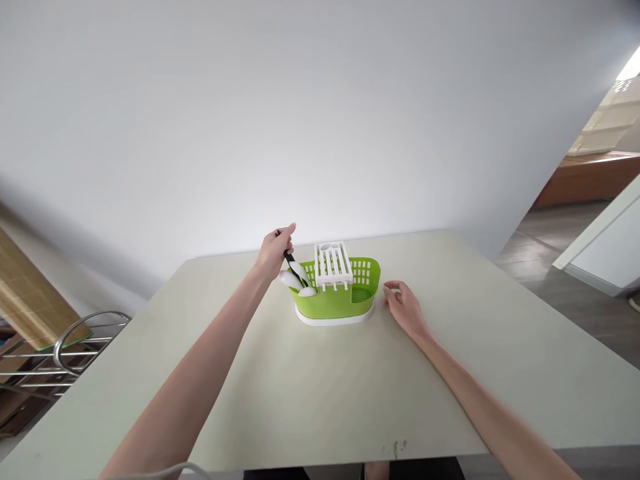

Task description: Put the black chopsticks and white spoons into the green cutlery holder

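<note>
A green basket [330,305] with grid-like holes stands on the table in a white base tray [336,321]. Across its middle sits a white slotted rack [333,263]. White spoons [291,279] lean out over its left end. My left hand [275,250] is closed around the black handle [289,256] of a utensil, just above that end. The handle slants down among the spoons; the utensil's kind cannot be made out. My right hand [403,307] rests near the table beside the basket's right end, apart from it. Its fingers are loosely bent, with nothing in them.
The pale table [320,393] reaches back to a grey-white wall [320,120]. Left of the table are a metal rack [65,360] and a wooden board [37,290]. A cable [165,472] crosses the lower left edge. At right, a white panel [605,233] stands on the floor.
</note>
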### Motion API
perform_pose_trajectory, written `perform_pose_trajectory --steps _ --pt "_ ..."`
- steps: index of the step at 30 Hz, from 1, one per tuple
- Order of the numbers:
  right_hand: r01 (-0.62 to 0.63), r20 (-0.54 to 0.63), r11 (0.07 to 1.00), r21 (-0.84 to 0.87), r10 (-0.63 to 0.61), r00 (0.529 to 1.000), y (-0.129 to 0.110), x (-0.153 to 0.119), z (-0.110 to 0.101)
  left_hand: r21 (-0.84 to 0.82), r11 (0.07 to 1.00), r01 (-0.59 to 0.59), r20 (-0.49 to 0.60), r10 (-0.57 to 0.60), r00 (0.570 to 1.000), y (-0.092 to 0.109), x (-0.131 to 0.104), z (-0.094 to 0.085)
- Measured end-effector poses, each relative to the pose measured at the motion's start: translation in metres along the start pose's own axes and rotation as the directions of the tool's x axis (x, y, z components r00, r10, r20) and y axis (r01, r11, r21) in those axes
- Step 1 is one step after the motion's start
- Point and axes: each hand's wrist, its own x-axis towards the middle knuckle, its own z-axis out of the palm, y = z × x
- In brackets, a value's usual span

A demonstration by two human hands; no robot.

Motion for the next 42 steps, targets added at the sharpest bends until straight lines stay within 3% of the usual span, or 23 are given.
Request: perform_pose_trajectory --steps 3,5,9,13,15,18,20,21,24,27,33,38,42 --pt "0.016 0.001 1.000 -0.008 -0.016 1.000 -0.001 0.001 0.001 -0.002 1.000 -0.025 -0.202 0.024 0.979 0.001 0.001 0.003" --pt "0.020 0.003 1.000 -0.012 -0.020 1.000 0.000 0.001 0.001 -0.009 0.999 -0.048 -0.250 0.044 0.967 0.005 0.002 0.004" --pt "0.023 0.011 1.000 -0.018 -0.023 1.000 0.000 0.001 0.001 -0.030 0.993 -0.112 -0.260 0.101 0.960 0.021 0.001 0.005" --pt "0.023 0.019 1.000 -0.021 -0.022 1.000 0.000 0.001 0.001 -0.049 0.950 -0.308 -0.196 0.293 0.936 0.058 -0.008 0.008" --pt "0.023 0.016 0.999 -0.023 -0.023 1.000 0.000 0.001 0.000 -0.039 0.909 -0.415 -0.190 0.401 0.896 0.087 -0.020 0.008" --pt "0.028 0.011 0.999 -0.022 -0.028 1.000 -0.001 0.000 0.000 0.015 0.815 -0.580 -0.251 0.564 0.786 0.131 -0.048 0.002" --pt "0.031 0.011 0.999 -0.019 -0.030 0.999 -0.002 0.000 0.000 0.043 0.745 -0.666 -0.262 0.652 0.712 0.151 -0.068 -0.006" --pt "0.031 0.012 0.999 -0.017 -0.031 0.999 -0.002 0.000 -0.001 0.056 0.737 -0.673 -0.246 0.664 0.706 0.156 -0.078 -0.011" --pt "0.033 0.015 0.999 -0.019 -0.032 0.999 -0.001 0.000 0.000 0.105 0.735 -0.670 -0.164 0.677 0.717 0.144 -0.098 -0.028" --pt "0.038 0.021 0.999 -0.021 -0.038 0.999 0.000 0.000 0.000 0.128 0.780 -0.612 -0.102 0.625 0.774 0.107 -0.109 -0.048" --pt "0.025 0.034 0.999 -0.039 -0.024 0.999 0.000 0.000 -0.002 0.166 0.892 -0.420 -0.125 0.442 0.888 0.040 -0.124 -0.078" --pt "0.016 0.035 0.999 -0.049 -0.014 0.999 0.000 -0.001 -0.003 0.265 0.910 -0.319 -0.078 0.350 0.934 0.022 -0.135 -0.091" --pt "0.027 0.033 0.999 -0.041 -0.025 0.999 0.001 -0.001 -0.003 0.261 0.906 -0.334 -0.055 0.360 0.931 0.017 -0.138 -0.097"
